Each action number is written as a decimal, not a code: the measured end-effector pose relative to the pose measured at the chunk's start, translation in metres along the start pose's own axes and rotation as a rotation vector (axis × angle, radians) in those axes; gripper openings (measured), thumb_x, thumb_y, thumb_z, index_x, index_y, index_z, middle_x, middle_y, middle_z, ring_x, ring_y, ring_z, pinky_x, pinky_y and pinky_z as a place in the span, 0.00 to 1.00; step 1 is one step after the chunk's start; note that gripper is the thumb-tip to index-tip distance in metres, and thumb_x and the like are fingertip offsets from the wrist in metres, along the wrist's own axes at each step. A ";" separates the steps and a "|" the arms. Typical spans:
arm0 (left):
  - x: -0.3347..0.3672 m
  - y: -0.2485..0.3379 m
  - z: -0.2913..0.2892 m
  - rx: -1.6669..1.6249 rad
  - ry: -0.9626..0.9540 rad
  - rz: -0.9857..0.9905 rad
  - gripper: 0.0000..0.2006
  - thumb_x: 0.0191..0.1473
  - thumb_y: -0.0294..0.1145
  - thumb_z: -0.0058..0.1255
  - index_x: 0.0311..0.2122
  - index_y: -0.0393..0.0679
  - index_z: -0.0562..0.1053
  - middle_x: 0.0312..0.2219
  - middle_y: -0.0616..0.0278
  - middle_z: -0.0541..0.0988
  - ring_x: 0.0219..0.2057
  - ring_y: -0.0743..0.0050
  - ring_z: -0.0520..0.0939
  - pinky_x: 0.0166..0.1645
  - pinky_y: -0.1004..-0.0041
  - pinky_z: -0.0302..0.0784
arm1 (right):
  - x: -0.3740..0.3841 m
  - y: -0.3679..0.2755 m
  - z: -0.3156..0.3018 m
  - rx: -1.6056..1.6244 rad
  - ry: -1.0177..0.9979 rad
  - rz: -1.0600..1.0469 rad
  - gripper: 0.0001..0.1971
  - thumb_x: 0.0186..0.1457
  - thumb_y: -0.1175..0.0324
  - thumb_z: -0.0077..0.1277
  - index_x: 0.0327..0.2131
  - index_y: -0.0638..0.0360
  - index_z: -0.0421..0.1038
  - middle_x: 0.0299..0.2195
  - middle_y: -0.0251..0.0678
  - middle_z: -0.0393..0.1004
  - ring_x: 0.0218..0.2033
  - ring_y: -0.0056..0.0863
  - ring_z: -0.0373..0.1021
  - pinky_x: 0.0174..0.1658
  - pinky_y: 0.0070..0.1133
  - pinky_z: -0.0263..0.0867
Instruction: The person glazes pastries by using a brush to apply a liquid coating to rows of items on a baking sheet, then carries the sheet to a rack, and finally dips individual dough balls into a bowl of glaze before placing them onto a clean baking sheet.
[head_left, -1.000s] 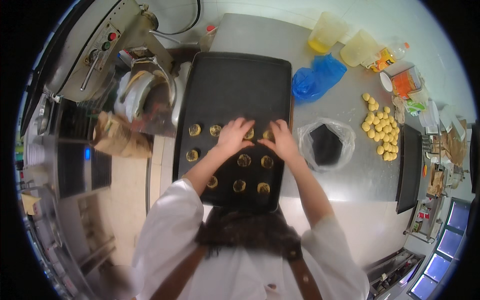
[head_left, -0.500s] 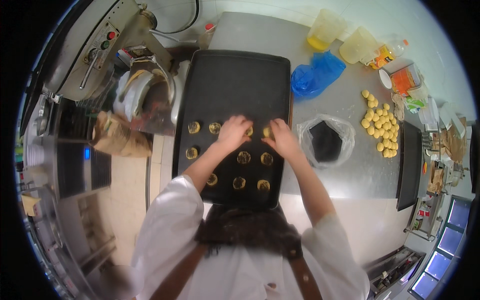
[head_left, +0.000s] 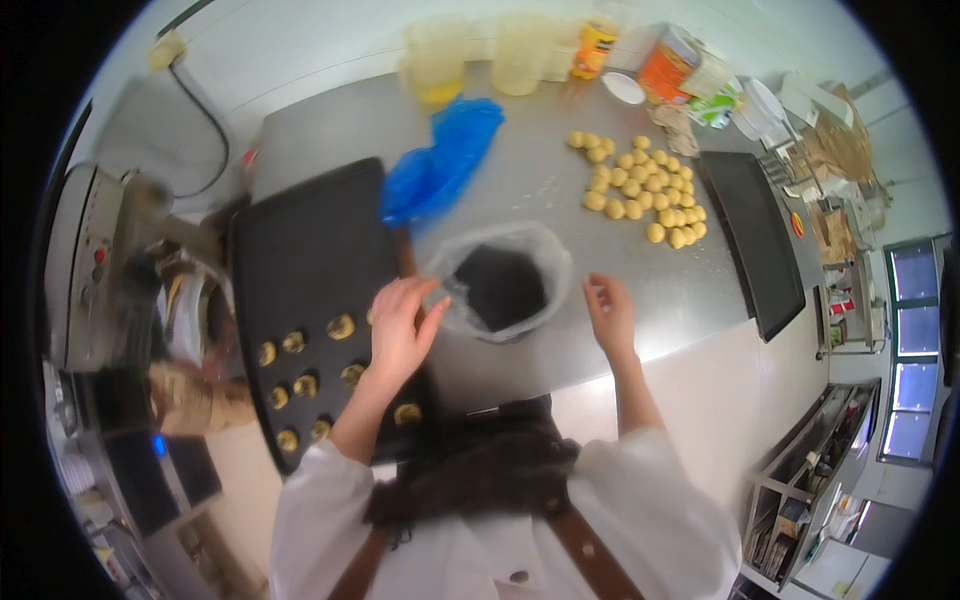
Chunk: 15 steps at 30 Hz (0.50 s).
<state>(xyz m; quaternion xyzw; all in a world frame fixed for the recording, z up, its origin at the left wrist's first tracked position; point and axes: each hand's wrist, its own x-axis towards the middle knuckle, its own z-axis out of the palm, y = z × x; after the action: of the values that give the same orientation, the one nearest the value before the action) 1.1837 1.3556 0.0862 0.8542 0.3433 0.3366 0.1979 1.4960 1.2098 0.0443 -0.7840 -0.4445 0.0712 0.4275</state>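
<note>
My left hand [head_left: 403, 325] hovers over the right edge of a black baking tray [head_left: 310, 230], beside a clear plastic bag [head_left: 556, 262] with its mouth spread wide. Its fingers are stretched out and nothing shows in them. Inside the bag lies a dark, loose filling [head_left: 500, 288] that I cannot identify. To the bag's right is my right hand [head_left: 609, 308], above the steel worktop, fingers slightly bent and apart, holding nothing visible. Several small dough rounds [head_left: 341, 326] with dark topping sit in rows on the tray; my left hand and forearm hide some.
A group of plain dough balls [head_left: 650, 185] lies on the steel worktop [head_left: 545, 385] at the right, before a second black tray [head_left: 752, 240]. A crumpled blue plastic bag [head_left: 440, 165] lies further back. Plastic jugs [head_left: 522, 55] and an orange-labelled bottle [head_left: 594, 50] stand along the wall.
Both hands have let go of dough rounds on the tray and moved right, to either side of the clear bag. My view has turned to the right, so the tray appears further left.
</note>
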 end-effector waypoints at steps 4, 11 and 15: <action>0.032 0.076 0.072 -0.091 0.038 0.060 0.12 0.52 0.30 0.59 0.42 0.41 0.76 0.39 0.53 0.80 0.46 0.48 0.78 0.55 0.53 0.70 | 0.045 0.118 -0.065 -0.197 0.070 0.118 0.15 0.58 0.64 0.57 0.46 0.62 0.73 0.43 0.41 0.75 0.32 0.30 0.72 0.36 0.26 0.69; 0.084 0.192 0.152 -0.148 -0.114 0.065 0.11 0.52 0.29 0.60 0.41 0.43 0.78 0.38 0.55 0.81 0.45 0.50 0.78 0.55 0.58 0.70 | 0.142 0.190 -0.094 -0.494 -0.174 -0.229 0.24 0.56 0.64 0.56 0.55 0.58 0.66 0.53 0.41 0.68 0.47 0.41 0.68 0.47 0.33 0.69; 0.119 0.199 0.181 -0.078 -0.201 0.016 0.08 0.53 0.31 0.58 0.38 0.42 0.78 0.37 0.52 0.81 0.41 0.50 0.79 0.47 0.58 0.74 | 0.158 0.217 -0.081 -0.486 -0.308 -0.174 0.22 0.56 0.66 0.57 0.54 0.58 0.67 0.51 0.42 0.68 0.48 0.43 0.68 0.47 0.33 0.70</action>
<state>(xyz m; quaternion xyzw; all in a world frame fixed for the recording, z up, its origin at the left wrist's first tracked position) 1.4666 1.2855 0.1257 0.8781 0.3016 0.2636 0.2618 1.7679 1.2280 -0.0218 -0.8022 -0.5738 0.0435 0.1592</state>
